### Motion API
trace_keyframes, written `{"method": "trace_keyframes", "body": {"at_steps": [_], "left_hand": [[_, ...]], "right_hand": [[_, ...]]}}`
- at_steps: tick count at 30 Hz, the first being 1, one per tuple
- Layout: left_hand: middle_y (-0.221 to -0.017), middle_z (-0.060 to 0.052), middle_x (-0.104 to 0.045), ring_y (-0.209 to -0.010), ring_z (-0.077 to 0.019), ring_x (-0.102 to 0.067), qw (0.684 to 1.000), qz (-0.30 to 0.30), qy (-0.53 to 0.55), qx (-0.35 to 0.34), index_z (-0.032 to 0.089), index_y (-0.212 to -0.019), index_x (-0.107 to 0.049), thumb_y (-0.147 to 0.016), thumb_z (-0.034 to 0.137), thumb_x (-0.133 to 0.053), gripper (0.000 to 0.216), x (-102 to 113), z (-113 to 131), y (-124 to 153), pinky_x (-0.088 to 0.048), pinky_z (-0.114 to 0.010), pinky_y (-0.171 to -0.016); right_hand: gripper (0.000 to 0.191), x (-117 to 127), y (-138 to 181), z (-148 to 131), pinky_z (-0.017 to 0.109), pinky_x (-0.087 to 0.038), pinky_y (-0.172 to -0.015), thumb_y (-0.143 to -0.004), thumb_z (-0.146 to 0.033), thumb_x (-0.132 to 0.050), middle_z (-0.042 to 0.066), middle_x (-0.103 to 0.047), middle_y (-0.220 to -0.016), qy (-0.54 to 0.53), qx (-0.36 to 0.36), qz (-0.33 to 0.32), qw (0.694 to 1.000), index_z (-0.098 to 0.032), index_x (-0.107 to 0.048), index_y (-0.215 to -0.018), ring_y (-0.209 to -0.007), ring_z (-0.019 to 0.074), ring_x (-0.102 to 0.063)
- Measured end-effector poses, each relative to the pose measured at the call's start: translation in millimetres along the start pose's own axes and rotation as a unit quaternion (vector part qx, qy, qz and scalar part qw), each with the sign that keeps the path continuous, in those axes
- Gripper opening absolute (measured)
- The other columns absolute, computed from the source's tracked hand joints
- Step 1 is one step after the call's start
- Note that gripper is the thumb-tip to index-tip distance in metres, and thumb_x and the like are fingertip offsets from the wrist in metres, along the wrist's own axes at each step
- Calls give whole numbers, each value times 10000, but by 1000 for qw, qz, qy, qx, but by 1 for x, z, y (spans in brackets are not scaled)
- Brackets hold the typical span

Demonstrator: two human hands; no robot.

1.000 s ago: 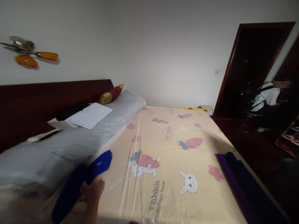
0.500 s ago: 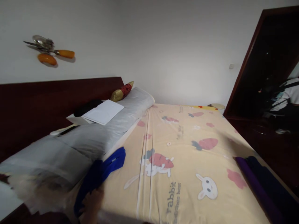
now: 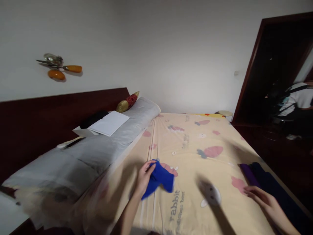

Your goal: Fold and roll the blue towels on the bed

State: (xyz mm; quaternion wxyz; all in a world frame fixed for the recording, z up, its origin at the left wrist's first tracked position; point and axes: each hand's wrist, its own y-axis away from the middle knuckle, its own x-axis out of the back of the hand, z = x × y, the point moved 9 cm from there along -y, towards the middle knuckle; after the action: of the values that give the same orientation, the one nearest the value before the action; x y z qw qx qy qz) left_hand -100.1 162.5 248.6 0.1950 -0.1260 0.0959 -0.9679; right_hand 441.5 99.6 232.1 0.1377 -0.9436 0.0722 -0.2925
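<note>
My left hand is closed on a small bright blue piece of cloth, which hangs from the fingers over the rabbit-print bed sheet; its exact kind does not show. At the right side of the bed, my right hand is held with its fingers loosely stretched and nothing visible in them. Beside and behind it lie a purple roll of cloth and some dark navy cloth. Whether the right fingertips touch the purple cloth, I cannot tell.
Grey bedding lies along the dark wooden headboard, bearing a white flat box or booklet and a dark slim item. A red and gold cushion is in the corner. A seated person is by the doorway.
The blue cloth, on the bed's left side before, is now gripped in my left hand and carried rightward. My right hand has come into view beside the purple cloth.
</note>
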Motion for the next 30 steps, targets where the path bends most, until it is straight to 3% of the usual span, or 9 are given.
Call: {"method": "trace_keyframes", "body": {"at_steps": [1,3,7,9,12,16,21,25,30], "left_hand": [[-902,-63,-716,-841,-193,-647,1000,-24,19,-4,185,-942,-644,-719,512,-624,397,-26,15,12,-503,-289,-749],[-839,-44,-701,-785,-169,-634,996,-63,59,-6,184,-907,-643,-722,487,-647,355,-72,43,38,-490,-262,-707],[-837,-20,-684,-791,-144,-614,976,-155,153,18,197,-885,-650,-739,416,-672,265,-144,89,90,-457,-229,-702],[-878,-27,-694,-853,-157,-624,961,-222,164,15,203,-922,-663,-771,396,-650,246,-172,111,113,-459,-238,-758],[-978,-45,-706,-962,-179,-624,939,-302,163,-7,210,-993,-659,-811,380,-610,254,-200,135,137,-449,-270,-874],[-893,-24,-706,-829,-146,-624,926,-335,174,5,211,-1024,-610,-812,377,-616,269,-219,136,149,-460,-253,-780],[-740,16,-650,-706,-112,-566,944,-287,161,17,200,-911,-615,-782,377,-651,223,-225,126,148,-411,-217,-657],[-740,11,-624,-711,-123,-552,952,-277,130,-14,198,-852,-640,-756,370,-672,200,-226,132,150,-417,-228,-657],[-753,2,-635,-735,-135,-571,956,-268,113,-37,204,-842,-654,-760,374,-665,189,-227,136,150,-437,-231,-676]], "right_hand": [[434,-18,-7,-22,323,-555,-725,-763,-636,-580,95,-704,-894,-51,3,-68,996,-224,-698,-831,-858,262,-660],[394,-41,-15,-78,334,-526,-792,-834,-572,-521,89,-698,-941,-120,35,-131,983,-220,-686,-896,-898,245,-642],[353,-72,-14,-156,293,-467,-737,-891,-519,-473,35,-670,-855,-167,72,-176,968,-211,-646,-892,-807,184,-607],[355,-79,-11,-165,273,-428,-699,-885,-528,-486,9,-631,-787,-151,81,-164,972,-198,-612,-852,-749,159,-568],[367,-77,-7,-147,248,-347,-593,-846,-555,-543,-36,-531,-666,-104,62,-121,985,-193,-545,-783,-634,122,-476],[417,-68,-1,-122,245,-298,-557,-885,-560,-466,-58,-422,-597,-102,42,-119,987,-205,-452,-667,-581,102,-395],[447,-64,7,-112,241,-324,-557,-917,-552,-404,-50,-449,-591,-150,49,-158,975,-205,-453,-640,-569,102,-427],[453,-54,8,-107,257,-289,-547,-939,-515,-384,-48,-432,-555,-68,80,-104,989,-209,-462,-614,-541,106,-401],[424,-42,11,-115,289,-369,-668,-957,-459,-359,6,-536,-673,11,141,-59,988,-216,-536,-658,-680,152,-493]]}}
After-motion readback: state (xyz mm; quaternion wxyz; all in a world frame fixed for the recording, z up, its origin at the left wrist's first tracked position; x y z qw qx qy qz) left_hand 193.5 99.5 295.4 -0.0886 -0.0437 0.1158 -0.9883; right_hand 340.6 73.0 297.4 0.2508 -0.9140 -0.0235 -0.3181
